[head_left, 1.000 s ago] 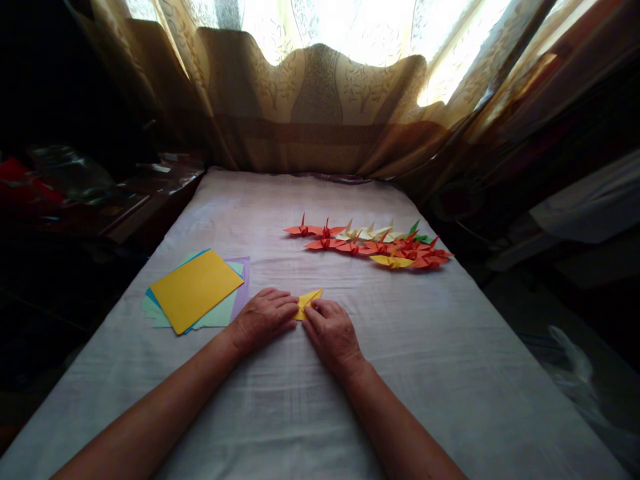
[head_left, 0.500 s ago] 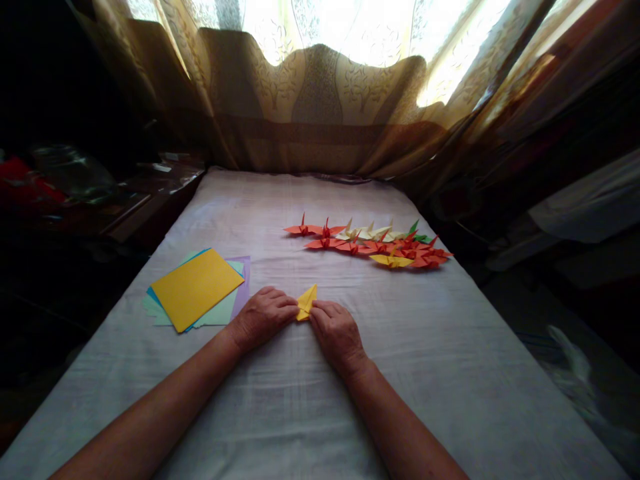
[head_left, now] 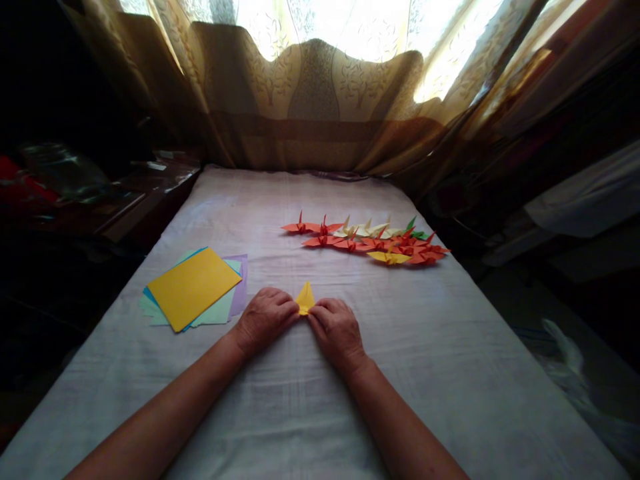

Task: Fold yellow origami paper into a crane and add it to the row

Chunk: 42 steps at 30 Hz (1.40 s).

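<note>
A small folded piece of yellow paper (head_left: 306, 298) lies between my hands, its pointed end facing away from me. My left hand (head_left: 269, 316) pinches its left lower corner, with the fingers pressed together. On the other side, my right hand (head_left: 337, 331) grips the right lower corner between thumb and fingers. Part of the paper's lower edge is hidden by my fingertips. Beyond my right hand stand several folded paper cranes in rows: a yellow crane (head_left: 389, 257) in front, red cranes (head_left: 351, 243), cream cranes (head_left: 367, 229) and a green one (head_left: 419, 234).
To the left lies a stack of paper sheets, a yellow sheet (head_left: 195, 288) on top and green, blue and purple ones under it. A pale cloth (head_left: 310, 413) covers the table. A curtain (head_left: 315, 100) hangs behind, and a dark side table (head_left: 145, 193) stands at the left.
The yellow paper has turned from a slant to point straight away, and its lower part now looks folded up. Both hands stay close to it, fingers slightly shifted.
</note>
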Available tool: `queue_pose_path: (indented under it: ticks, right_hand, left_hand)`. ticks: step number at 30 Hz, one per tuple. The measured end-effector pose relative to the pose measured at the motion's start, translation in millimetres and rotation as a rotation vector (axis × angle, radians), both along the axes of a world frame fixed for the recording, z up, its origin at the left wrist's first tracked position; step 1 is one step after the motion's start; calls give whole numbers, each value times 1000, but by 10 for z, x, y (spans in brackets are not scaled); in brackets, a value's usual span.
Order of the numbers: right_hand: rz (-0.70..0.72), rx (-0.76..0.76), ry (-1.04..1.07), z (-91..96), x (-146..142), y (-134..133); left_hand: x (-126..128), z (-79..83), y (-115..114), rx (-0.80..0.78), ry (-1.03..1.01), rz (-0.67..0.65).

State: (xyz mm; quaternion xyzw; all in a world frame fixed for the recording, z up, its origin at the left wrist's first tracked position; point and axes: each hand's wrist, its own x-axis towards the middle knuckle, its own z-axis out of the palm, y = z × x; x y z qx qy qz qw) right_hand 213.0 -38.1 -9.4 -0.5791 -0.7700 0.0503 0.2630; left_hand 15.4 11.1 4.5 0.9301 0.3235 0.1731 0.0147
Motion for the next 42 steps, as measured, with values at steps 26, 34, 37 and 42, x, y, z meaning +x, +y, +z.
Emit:
queue_pose_path:
  ticks: [26, 34, 37, 42]
  right_hand:
    - [-239, -253, -127, 131, -110, 142]
    - [-253, -250, -140, 137, -119, 155]
    - [-260, -243, -136, 123, -116, 165]
    - [-246, -212, -131, 69, -88, 170]
  left_hand:
    - [229, 76, 14, -247, 5, 359]
    - [264, 42, 9, -217, 45, 370]
    - [268, 28, -3, -204, 39, 365]
    - [266, 15, -18, -214, 54, 381]
